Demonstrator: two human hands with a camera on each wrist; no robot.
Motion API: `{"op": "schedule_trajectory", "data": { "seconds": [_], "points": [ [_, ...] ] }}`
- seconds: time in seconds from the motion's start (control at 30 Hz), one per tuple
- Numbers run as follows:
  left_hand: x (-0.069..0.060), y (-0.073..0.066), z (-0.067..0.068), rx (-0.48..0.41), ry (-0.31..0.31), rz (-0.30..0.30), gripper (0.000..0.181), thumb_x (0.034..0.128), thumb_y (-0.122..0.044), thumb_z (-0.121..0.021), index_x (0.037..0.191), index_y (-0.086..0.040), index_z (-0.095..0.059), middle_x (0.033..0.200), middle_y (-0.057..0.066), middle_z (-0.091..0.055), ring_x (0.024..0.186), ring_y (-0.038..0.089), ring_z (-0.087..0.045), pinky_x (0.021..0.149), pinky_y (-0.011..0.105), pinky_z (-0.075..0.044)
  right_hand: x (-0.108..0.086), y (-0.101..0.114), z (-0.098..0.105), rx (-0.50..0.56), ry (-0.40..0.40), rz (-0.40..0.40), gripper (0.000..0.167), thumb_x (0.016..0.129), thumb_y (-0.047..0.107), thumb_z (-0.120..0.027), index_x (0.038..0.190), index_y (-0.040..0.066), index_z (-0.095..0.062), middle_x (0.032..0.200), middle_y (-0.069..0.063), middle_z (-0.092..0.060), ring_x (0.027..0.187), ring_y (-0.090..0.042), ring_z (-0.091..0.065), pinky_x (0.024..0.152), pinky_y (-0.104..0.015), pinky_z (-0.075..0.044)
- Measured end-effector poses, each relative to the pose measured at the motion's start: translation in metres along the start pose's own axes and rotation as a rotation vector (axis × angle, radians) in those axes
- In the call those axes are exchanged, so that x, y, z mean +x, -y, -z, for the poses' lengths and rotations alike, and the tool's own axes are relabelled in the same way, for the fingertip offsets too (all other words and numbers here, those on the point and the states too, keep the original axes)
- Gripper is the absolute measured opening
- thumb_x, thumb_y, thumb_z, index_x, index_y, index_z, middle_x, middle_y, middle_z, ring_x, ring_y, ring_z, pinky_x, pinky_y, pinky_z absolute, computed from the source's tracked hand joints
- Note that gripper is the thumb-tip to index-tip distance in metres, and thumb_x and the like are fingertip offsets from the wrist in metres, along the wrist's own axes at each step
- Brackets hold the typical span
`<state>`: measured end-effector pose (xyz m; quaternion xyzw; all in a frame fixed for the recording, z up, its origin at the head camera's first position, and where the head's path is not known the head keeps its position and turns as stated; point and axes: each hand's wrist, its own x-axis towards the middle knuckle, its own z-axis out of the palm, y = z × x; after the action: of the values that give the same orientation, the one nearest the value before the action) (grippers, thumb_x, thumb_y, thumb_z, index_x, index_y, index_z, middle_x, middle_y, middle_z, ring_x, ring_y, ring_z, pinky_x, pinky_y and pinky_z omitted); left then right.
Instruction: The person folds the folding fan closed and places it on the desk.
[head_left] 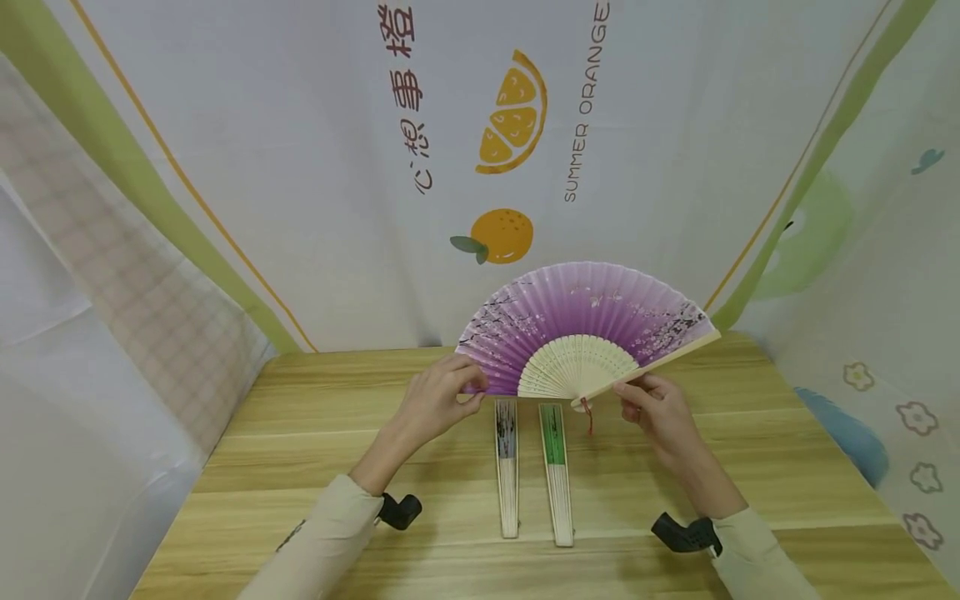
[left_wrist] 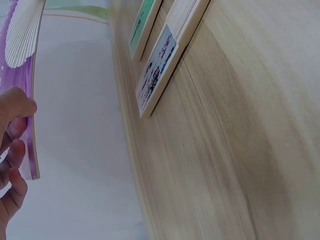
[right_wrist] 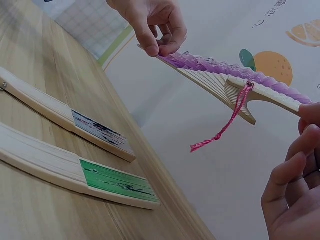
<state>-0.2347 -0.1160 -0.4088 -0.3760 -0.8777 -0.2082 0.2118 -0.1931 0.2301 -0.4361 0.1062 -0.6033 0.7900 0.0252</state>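
A purple folding fan (head_left: 570, 312) with printed blossoms is spread wide and held above the far part of the table. My left hand (head_left: 438, 396) pinches its left end between thumb and finger. On the other side my right hand (head_left: 663, 417) grips the wooden guard stick near the pivot, where a red tassel (right_wrist: 235, 117) hangs. Below the spread fan lie two folded fans side by side: a grey one (head_left: 507, 467) on the left and a green one (head_left: 557, 475) on the right. Both show pale ribs toward the near side.
The wooden table (head_left: 300, 467) ends at a white curtain (head_left: 322, 167) printed with oranges and lettering. Light cloth also hangs on both sides. A black wrist mount (head_left: 401, 511) sits at the left cuff, another mount (head_left: 684, 533) at the right.
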Motion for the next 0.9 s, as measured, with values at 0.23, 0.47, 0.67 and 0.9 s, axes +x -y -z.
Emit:
{"op": "schedule_trajectory", "data": {
  "seconds": [0.23, 0.47, 0.67, 0.9],
  "points": [
    [-0.001, 0.001, -0.001, -0.003, -0.02, -0.002, 0.019, 0.0795, -0.006, -0.084, 0.09, -0.016, -0.071, 0.096, -0.004, -0.066, 0.081, 0.012, -0.061, 0.059, 0.023, -0.05, -0.002, 0.002, -0.008, 0.044, -0.036, 0.016, 0.022, 0.1, -0.004, -0.058, 0.084, 0.008, -0.068, 0.071, 0.001, -0.053, 0.061, -0.009, -0.047, 0.059, -0.023, -0.044],
    [-0.003, 0.001, -0.003, -0.007, -0.07, 0.056, 0.018, 0.0803, -0.004, -0.084, 0.09, -0.014, -0.072, 0.094, -0.003, -0.067, 0.083, 0.016, -0.061, 0.057, 0.026, -0.05, 0.0, 0.003, -0.018, 0.07, -0.141, 0.072, 0.015, 0.1, -0.004, -0.06, 0.087, 0.001, -0.067, 0.069, -0.001, -0.048, 0.059, -0.009, -0.044, 0.055, -0.022, -0.039],
    [-0.01, -0.001, -0.005, -0.059, -0.052, 0.175, 0.014, 0.0818, -0.014, -0.084, 0.087, -0.013, -0.072, 0.088, -0.004, -0.065, 0.076, 0.017, -0.062, 0.058, 0.028, -0.049, 0.001, 0.002, -0.019, 0.108, -0.25, 0.078, 0.018, 0.098, -0.004, -0.064, 0.081, 0.002, -0.067, 0.065, -0.001, -0.044, 0.056, -0.01, -0.042, 0.054, -0.023, -0.038],
    [-0.018, -0.003, -0.013, -0.131, 0.046, 0.335, 0.01, 0.0846, -0.02, -0.083, 0.086, -0.017, -0.073, 0.084, -0.006, -0.068, 0.07, 0.01, -0.06, 0.057, 0.028, -0.049, 0.0, 0.0, -0.017, 0.149, -0.283, 0.073, 0.022, 0.099, -0.002, -0.063, 0.08, 0.006, -0.067, 0.062, 0.0, -0.045, 0.055, -0.009, -0.043, 0.054, -0.023, -0.039]
  ]
}}
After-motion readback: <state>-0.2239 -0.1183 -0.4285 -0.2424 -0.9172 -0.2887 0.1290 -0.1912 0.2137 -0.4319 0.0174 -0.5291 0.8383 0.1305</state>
